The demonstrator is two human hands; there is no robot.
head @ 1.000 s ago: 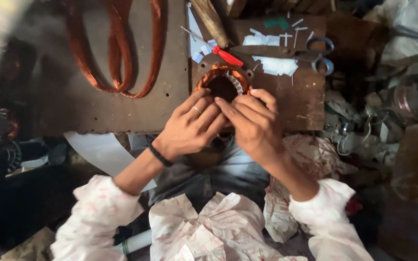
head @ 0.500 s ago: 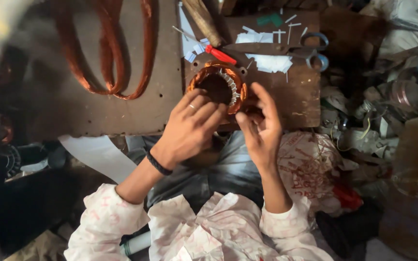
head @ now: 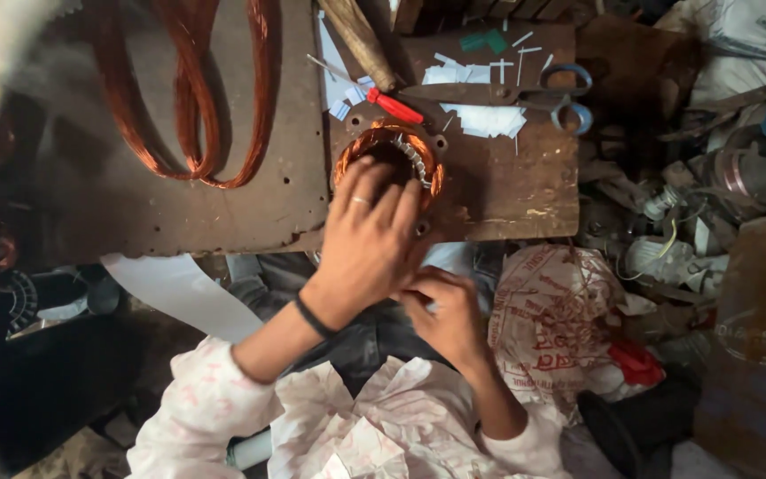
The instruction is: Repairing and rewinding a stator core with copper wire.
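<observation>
Worn brown metal counter (head: 223,208) and its load

On it: looped copper wire coils (head: 197,98), copper-wound round stator (head: 389,160), red-handled screwdriver (head: 392,105), blue-handled scissors (head: 525,91), white paper scraps (head: 489,120).

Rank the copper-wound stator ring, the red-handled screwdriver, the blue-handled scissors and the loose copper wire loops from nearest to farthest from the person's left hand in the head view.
From the left hand:
1. Copper-wound stator ring, under the fingertips, touching.
2. Red-handled screwdriver, just beyond the ring.
3. Loose copper wire loops, up to the left, and blue-handled scissors, up to the right: too close to call.
</observation>
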